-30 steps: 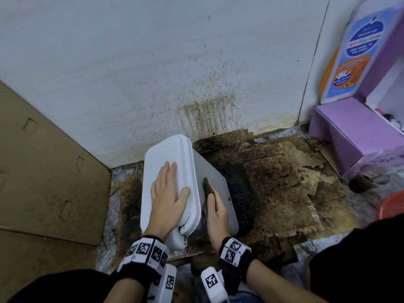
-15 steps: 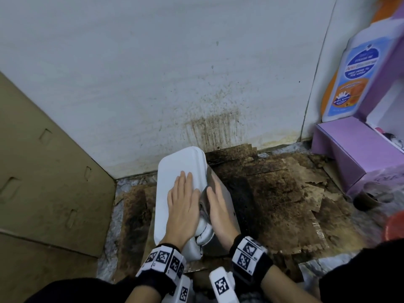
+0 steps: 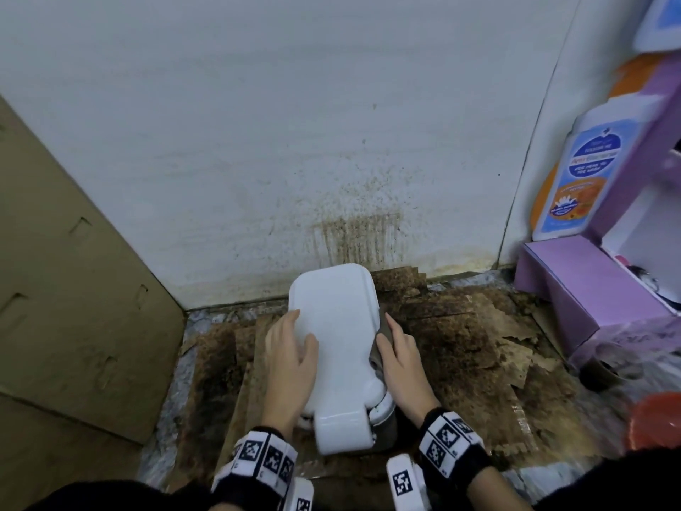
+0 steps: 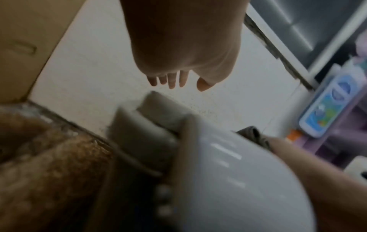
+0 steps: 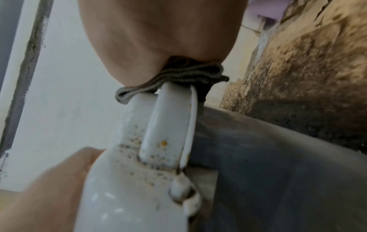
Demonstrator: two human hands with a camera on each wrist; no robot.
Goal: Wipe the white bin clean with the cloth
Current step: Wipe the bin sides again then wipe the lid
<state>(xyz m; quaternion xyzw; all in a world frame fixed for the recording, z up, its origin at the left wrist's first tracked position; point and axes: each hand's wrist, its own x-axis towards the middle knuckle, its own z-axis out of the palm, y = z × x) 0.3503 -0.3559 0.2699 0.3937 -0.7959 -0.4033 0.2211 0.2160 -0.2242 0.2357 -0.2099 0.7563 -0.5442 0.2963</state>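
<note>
As seen from the head view, nearest: marker-printed wristbands (image 3: 265, 455) on both wrists, dark sleeves behind.

Just beyond, white bin (image 3: 339, 326) standing on stained brown cardboard (image 3: 460, 344) on the floor, lid closed and facing up, hinge end toward the person, far end close to the wall. Grey body visible under the lid on the right side. Brown and yellow specks noted on the lid's rim near the hinge in the right wrist view.

Left hand (image 3: 291, 357) laid on the lid's left edge, thumb on top of the lid, fingers straight and slightly spread. Nothing grasped; hand released, steadying only. Confirmed in the left wrist view, though blurred.

Right hand (image 3: 400, 363) set against the bin's right side, fingers extended. Grey-brown cloth (image 3: 379, 348) trapped between palm and bin, pressed against the lid's right rim rather than clenched. Folded edges of the cloth bunched under the heel of the hand in the right wrist view; fingers hidden there.

Further out, left: tan cardboard panel (image 3: 73, 289) leaning against the corner. Right: small dark cup (image 3: 597, 374) and a red object (image 3: 656, 422), cut off at the frame edge.

Farthest: white wall (image 3: 294, 123) with brown drip stain (image 3: 357, 237) directly behind the bin. Purple box (image 3: 575, 289) in the right corner, with a blue-labelled bottle (image 3: 586, 171) above it.
</note>
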